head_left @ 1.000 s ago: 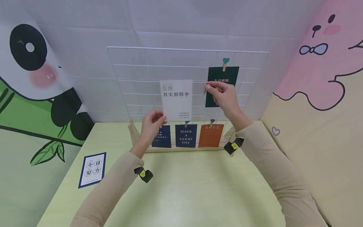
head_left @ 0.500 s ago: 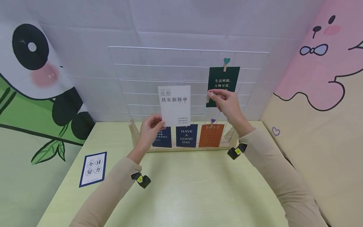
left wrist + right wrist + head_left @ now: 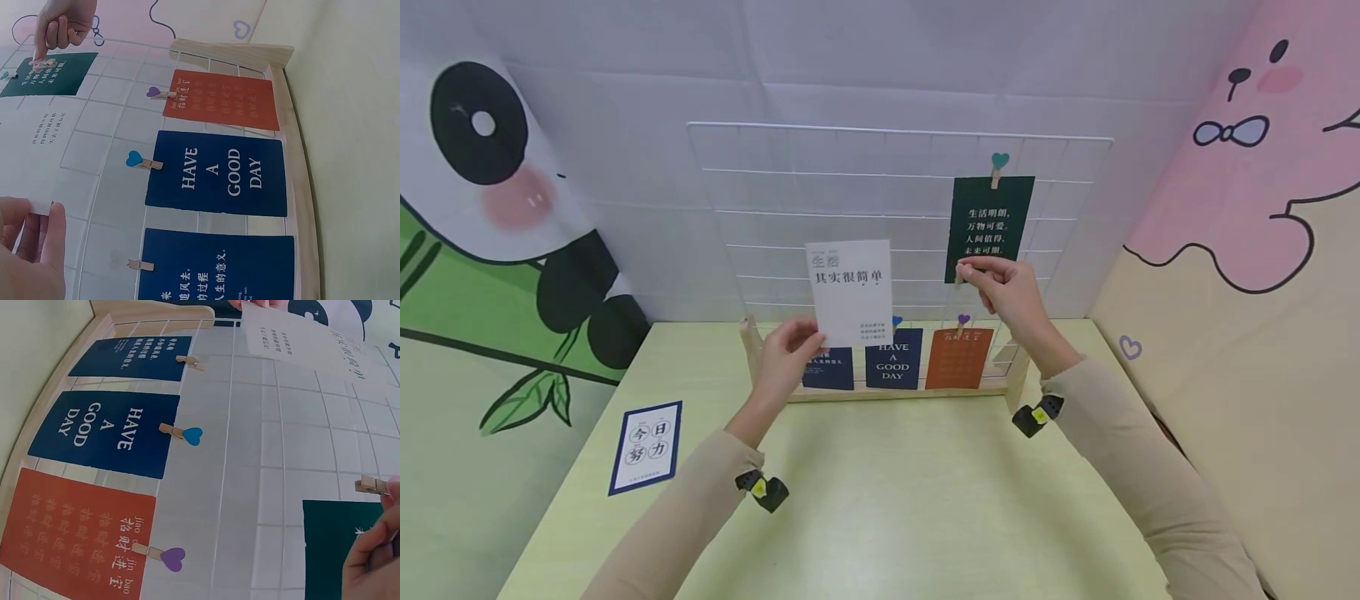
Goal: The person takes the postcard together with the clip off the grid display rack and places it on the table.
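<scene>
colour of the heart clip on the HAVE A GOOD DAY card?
Blue heart clip; clearest in the right wrist view.

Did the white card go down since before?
Yes. The white card has dropped down the wire grid: its bottom edge now overlaps the HAVE A GOOD DAY card, held by the left hand.

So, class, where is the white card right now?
In the head view the white card is held by the left hand in front of the wire grid, left of the dark green card.

White card (image 3: 851,292) with black characters in my left hand (image 3: 790,354). Grid panel (image 3: 790,192) white wire. Clipped cards: dark green (image 3: 990,218), orange (image 3: 958,358), two navy, one lettered white (image 3: 892,358). Pegs with teal (image 3: 998,159), blue, purple hearts. Bench (image 3: 887,500) pale yellow-green.
</scene>
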`<state>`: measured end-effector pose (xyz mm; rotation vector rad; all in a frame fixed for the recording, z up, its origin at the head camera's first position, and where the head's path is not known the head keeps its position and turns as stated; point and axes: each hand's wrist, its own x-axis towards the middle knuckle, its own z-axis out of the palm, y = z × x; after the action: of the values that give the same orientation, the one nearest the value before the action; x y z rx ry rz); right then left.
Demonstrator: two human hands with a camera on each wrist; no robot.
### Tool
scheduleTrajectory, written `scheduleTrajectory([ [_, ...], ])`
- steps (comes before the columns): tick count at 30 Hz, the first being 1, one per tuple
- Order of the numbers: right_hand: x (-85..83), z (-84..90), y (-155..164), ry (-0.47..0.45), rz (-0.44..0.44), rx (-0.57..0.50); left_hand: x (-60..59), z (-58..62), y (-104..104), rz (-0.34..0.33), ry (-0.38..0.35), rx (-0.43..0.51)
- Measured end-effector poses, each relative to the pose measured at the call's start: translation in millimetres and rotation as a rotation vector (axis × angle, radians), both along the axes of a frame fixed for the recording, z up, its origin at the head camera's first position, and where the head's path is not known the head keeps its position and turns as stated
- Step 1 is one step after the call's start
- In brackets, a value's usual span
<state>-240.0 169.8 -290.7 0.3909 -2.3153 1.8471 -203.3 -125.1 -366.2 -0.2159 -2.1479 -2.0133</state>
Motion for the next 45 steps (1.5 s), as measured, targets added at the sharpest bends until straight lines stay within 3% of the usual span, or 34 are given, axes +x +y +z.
scheduleTrajectory([
  [5,4.5,-4.2,4,-0.003,0.004,0.024,4.0,-4.8,-5,0.002,-0.023,-0.011],
  [14,10.5,-15.8,15,-0.028,0.024,0.075,9.7,-14.3,-14,-0.018,0.005,0.020],
  [24,16.3,-29.9,27,-0.065,0.036,0.090,17.5,-25.8,-26,0.004,0.000,0.041],
  [36,24.5,-43.2,40,-0.136,0.028,0.105,24.7,-31.8,-31,0.019,-0.080,0.064],
  [45,28.8,-59.4,53,-0.151,0.020,0.110,32.5,-42.8,-33,0.046,-0.121,0.057],
])
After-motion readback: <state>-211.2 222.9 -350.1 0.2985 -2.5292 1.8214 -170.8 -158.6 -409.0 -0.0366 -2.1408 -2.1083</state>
